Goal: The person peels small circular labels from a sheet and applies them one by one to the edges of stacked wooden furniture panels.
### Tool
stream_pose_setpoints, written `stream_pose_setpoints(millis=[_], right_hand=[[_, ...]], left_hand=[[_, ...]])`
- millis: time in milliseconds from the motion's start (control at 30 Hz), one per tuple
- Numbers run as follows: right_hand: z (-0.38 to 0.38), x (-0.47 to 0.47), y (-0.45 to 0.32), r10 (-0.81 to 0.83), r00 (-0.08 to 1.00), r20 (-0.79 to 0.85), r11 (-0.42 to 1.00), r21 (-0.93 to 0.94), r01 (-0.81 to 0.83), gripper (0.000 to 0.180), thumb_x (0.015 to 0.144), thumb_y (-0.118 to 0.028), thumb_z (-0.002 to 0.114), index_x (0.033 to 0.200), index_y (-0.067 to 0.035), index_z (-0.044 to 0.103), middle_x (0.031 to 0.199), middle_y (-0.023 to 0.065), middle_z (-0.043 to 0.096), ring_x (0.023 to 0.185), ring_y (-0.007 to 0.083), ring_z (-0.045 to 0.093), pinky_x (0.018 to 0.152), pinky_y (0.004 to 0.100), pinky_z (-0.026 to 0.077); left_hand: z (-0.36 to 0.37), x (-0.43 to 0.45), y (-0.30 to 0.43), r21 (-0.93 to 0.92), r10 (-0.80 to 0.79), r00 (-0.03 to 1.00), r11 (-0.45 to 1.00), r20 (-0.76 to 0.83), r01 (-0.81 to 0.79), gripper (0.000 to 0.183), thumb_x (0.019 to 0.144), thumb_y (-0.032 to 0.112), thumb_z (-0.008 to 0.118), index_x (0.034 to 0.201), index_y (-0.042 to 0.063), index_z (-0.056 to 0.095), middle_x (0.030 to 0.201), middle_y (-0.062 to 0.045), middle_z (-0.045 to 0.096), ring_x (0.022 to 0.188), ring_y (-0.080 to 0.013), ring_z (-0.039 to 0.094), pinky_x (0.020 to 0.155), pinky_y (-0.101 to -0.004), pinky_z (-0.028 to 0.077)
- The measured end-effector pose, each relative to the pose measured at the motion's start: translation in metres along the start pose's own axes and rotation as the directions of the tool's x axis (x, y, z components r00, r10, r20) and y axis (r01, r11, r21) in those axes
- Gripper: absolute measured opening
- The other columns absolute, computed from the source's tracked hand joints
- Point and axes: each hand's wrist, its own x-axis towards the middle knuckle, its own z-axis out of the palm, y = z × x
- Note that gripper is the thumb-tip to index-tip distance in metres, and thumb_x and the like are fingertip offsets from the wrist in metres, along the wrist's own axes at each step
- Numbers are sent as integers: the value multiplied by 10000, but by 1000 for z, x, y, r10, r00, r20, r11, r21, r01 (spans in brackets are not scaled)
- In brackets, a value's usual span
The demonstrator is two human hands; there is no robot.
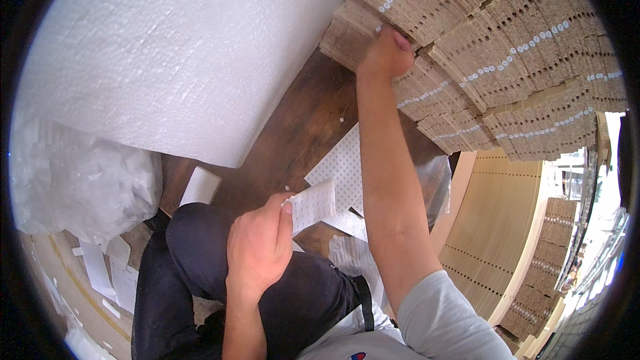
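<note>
My left hand [260,245] grips a folded sheet of small printed stickers [314,205] above my bent knee. My right hand [387,55] reaches out to stacked particleboard panels [345,35] and is against their drilled edges. Its fingers are curled and slightly blurred, and their tips are hidden, so I cannot tell whether they hold anything. Just beside them a round white sticker [378,28] shows on a panel edge. Rows of similar round stickers [487,71] run across the neighbouring panel edges.
White foam sheeting [165,50] covers the upper left, with crumpled clear plastic [95,180] below it. Another sticker sheet [340,165] lies on the dark wooden surface [295,110], partly behind my right arm. Drilled light-wood panels [490,220] stand at right. Paper scraps [107,275] lie lower left.
</note>
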Motion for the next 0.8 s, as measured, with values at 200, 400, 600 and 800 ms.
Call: stream_pose_setpoints(millis=[200,400,600,800], right_hand=[[-24,4,4,-97,993,70,955,-273,113,103,821,-52,763,837,9,681,823,104,714,783,218,678,708,355,525],[-27,5,4,-156,933,325,988,41,151,126,857,-46,733,975,-5,718,799,73,690,744,194,663,702,335,526],[-26,-2,1,-62,983,174,993,113,42,275,802,49,725,1033,33,576,940,115,657,793,181,637,706,297,540],[-17,8,7,-46,996,81,993,109,37,298,760,104,725,942,-3,516,914,135,654,796,201,644,677,307,551]], left_hand=[[1,1,1,33,-4,1000,999,15,3,264,1027,188,480,1072,8,668,839,-254,692,804,-449,673,724,-529,515],[4,5,-3,53,-31,999,998,37,29,291,1034,191,477,1092,-12,678,875,-267,689,830,-456,679,707,-498,519],[7,6,-1,83,-22,999,996,37,19,262,1030,190,482,1081,13,669,847,-251,694,801,-442,679,719,-520,519],[8,8,-3,111,-11,999,994,39,6,249,1028,190,486,1079,27,666,840,-244,696,789,-438,678,725,-527,521]])
